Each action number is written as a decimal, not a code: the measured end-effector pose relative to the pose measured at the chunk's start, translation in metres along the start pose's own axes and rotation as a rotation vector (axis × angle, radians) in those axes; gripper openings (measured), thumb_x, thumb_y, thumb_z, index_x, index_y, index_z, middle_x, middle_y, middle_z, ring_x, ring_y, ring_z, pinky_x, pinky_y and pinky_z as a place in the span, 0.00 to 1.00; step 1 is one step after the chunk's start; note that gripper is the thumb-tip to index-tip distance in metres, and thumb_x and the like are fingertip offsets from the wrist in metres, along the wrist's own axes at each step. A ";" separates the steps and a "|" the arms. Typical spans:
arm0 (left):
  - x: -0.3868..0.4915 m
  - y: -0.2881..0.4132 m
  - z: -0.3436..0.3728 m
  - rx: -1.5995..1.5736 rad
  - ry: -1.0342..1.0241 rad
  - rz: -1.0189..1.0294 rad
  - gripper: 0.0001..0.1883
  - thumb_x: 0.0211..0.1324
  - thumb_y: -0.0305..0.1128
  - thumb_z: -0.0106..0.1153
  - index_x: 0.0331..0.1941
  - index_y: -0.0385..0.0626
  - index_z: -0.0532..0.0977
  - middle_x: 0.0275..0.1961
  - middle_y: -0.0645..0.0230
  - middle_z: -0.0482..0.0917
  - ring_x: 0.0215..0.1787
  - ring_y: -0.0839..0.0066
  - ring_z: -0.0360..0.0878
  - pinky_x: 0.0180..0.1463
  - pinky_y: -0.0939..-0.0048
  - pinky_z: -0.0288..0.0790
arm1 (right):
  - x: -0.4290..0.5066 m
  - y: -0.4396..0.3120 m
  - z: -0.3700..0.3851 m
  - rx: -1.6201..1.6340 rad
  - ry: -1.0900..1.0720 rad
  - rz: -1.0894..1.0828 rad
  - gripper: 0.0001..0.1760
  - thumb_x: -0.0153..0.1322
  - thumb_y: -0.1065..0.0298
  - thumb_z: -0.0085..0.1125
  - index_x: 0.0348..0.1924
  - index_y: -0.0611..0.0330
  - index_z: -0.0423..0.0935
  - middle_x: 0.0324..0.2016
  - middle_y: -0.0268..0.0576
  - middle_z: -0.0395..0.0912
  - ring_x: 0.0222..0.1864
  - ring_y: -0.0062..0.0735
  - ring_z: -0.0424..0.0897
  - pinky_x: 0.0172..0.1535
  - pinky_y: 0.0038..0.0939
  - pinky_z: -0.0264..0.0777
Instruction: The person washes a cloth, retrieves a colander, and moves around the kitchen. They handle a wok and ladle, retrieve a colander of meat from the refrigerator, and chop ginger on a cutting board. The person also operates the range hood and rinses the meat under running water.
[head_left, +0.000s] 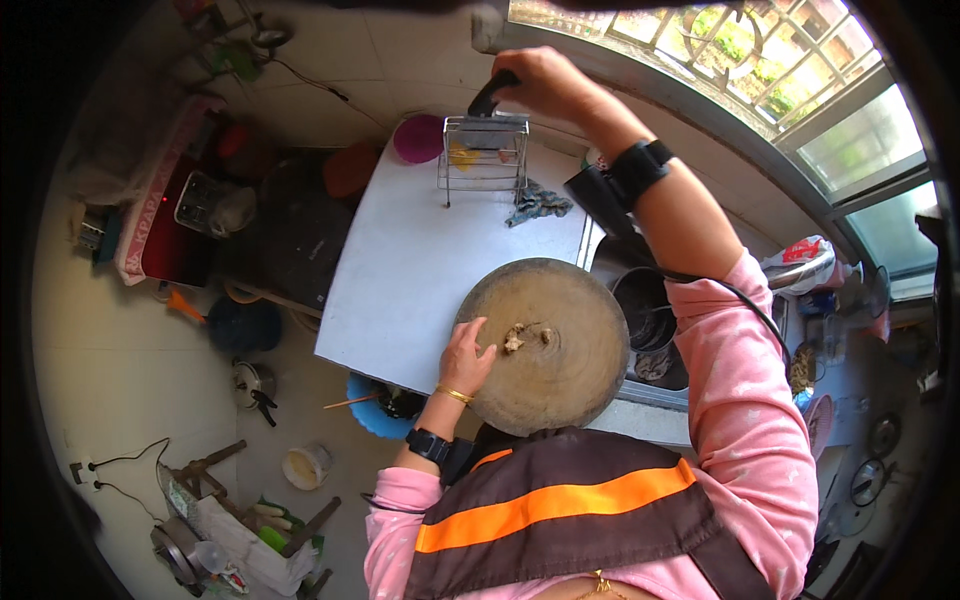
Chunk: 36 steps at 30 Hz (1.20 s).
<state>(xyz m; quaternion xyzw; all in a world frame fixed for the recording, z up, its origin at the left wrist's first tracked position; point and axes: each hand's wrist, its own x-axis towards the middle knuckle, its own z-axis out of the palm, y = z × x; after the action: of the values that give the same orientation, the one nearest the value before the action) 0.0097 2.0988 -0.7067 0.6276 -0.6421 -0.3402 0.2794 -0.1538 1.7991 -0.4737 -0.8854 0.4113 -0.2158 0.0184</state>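
My right hand (544, 82) is closed around the black handle of a knife or cleaver (493, 94) at the top of a metal wire rack (484, 161). The broad grey blade appears to be within the rack. Nearer to me lies a thick round wooden chopping board (562, 382). Two small pale brown pieces, perhaps ginger, rest on it: one (514, 338) left of the middle and a smaller one (546, 336) beside it. My left hand (466, 358) is at the board's left edge, with fingers apart and nothing held.
A magenta bowl (418, 139) and a patterned cloth (538, 204) flank the rack on the white counter (390, 277). Right of the board is a sink with a dark pot (643, 319). A blue basin (367, 420) stands below the counter's left edge. A barred window is at upper right.
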 end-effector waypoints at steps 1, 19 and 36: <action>-0.001 -0.003 -0.001 -0.001 -0.014 -0.009 0.27 0.46 0.28 0.63 0.54 0.46 0.69 0.47 0.62 0.73 0.32 0.68 0.75 0.39 0.67 0.72 | 0.000 -0.002 -0.018 0.014 0.034 -0.054 0.14 0.58 0.60 0.67 0.35 0.54 0.79 0.29 0.46 0.80 0.35 0.46 0.80 0.39 0.38 0.75; 0.016 0.024 0.047 0.276 -0.061 0.216 0.25 0.39 0.27 0.65 0.47 0.46 0.73 0.44 0.59 0.71 0.46 0.58 0.72 0.48 0.62 0.69 | -0.362 -0.040 0.037 0.406 0.303 0.276 0.21 0.60 0.80 0.60 0.46 0.57 0.77 0.35 0.46 0.77 0.37 0.43 0.78 0.41 0.33 0.74; 0.037 0.040 0.114 0.047 0.139 0.114 0.10 0.47 0.23 0.57 0.34 0.43 0.68 0.27 0.65 0.72 0.26 0.72 0.72 0.29 0.70 0.67 | -0.533 0.000 0.073 0.660 0.206 0.646 0.14 0.65 0.75 0.50 0.44 0.58 0.74 0.33 0.46 0.78 0.33 0.42 0.79 0.37 0.34 0.74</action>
<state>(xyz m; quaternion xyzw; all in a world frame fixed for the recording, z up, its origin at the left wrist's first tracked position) -0.1070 2.0711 -0.7475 0.6184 -0.6639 -0.2641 0.3273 -0.4276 2.1815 -0.7354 -0.6331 0.5747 -0.4050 0.3239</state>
